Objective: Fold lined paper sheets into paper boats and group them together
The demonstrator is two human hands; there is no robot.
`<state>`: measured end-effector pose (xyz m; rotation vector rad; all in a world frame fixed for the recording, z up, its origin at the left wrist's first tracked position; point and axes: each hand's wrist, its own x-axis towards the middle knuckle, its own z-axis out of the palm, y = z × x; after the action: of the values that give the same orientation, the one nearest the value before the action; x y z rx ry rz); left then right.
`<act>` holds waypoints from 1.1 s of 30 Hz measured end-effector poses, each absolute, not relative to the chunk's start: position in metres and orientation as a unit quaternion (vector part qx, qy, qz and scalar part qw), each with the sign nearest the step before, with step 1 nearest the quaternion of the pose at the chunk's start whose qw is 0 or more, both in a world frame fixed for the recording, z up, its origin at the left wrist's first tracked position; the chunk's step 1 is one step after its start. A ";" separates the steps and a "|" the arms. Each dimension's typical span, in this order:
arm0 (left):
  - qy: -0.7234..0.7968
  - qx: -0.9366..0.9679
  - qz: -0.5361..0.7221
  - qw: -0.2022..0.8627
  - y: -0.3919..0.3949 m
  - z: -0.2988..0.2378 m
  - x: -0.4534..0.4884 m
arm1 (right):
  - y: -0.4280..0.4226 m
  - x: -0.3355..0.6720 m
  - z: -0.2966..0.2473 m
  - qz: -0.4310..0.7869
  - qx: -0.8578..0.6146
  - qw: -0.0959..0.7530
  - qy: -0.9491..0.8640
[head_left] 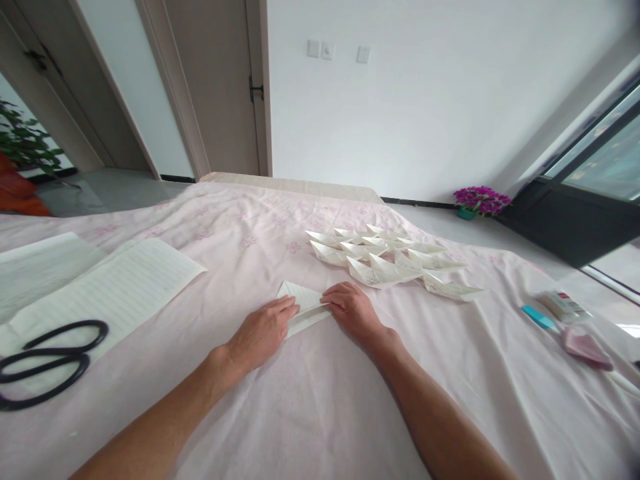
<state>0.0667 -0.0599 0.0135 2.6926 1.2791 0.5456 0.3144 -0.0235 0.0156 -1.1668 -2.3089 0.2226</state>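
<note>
"What's the biggest thing from where you stand?"

"The white wall (425,100), beyond the paper boats (367,272). Next comes the pink flowered cloth (310,413), spread under the boats and wrinkled around them."

"And that brown-grey door (215,87)?"

"Past the boats, off to their left. Well left of them, on the cloth, lie the lined sheets (145,273), one overlapping another."

"How do the boats themselves sit?"

"Upright, packed close in uneven rows, pointed ends up. Beyond them to the right, magenta flowers (483,199) stand in a green pot on the floor. Far to their left, black looped handles (63,355), like those of scissors, rest on the sheets."

"Where are the hands?"

"On the near side of the boats, a little left. The right hand (357,313) is closer to them, its grip pinched on one end of the folded paper (310,300). The left hand (263,331) lays its fingers over the other end; whether that grip closes underneath, I can't tell."

"So the folded paper is down flat?"

"Yes, on the cloth, just short of the boats, near left."

"Anything smaller?"

"Right of the boats: a whitish packet (565,305) with a red mark, a pink thing (585,348) I can't identify, and a small blue piece (537,317) beside the packet."
</note>
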 end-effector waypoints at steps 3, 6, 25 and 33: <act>0.465 0.856 0.191 0.121 -0.056 0.020 0.059 | -0.018 0.314 0.014 0.110 -0.453 0.278 -0.840; 0.528 0.812 0.207 0.140 -0.054 0.022 0.053 | -0.012 0.314 0.011 0.124 -0.481 0.277 -0.822; 0.433 0.874 0.214 -0.056 -0.059 0.003 0.049 | -0.008 0.295 0.009 0.017 -0.580 0.221 -0.784; 0.405 0.893 0.196 -0.007 -0.061 -0.001 0.062 | -0.005 0.299 0.003 0.003 -0.624 0.221 -0.749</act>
<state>0.0619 -0.0608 -0.0010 2.8176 1.2791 0.6188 0.2987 -0.0051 0.0031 -1.7255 -2.0716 0.0094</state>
